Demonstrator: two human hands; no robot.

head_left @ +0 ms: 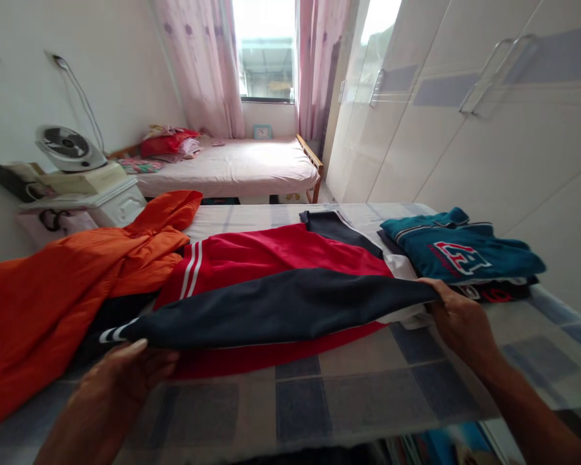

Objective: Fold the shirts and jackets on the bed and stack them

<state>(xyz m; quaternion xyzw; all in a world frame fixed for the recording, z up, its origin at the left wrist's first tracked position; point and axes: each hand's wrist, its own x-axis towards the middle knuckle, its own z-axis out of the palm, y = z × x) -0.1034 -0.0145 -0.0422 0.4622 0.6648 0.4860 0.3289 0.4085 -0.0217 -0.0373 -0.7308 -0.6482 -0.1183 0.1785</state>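
A red jacket with dark navy sleeves and white stripes lies spread across the bed in front of me. Its near navy sleeve is stretched sideways over the red body. My left hand pinches that sleeve by the striped cuff end, thumb on top. At the shoulder end, my right hand grips the same sleeve with fingers closed on the cloth. The other navy sleeve lies folded over at the far side. Some white fabric shows beside the right hand.
An orange jacket is heaped at the left, touching the red one. A stack of folded clothes with a teal shirt on top sits at the right. Beyond are a pink bed, a fan and white wardrobes.
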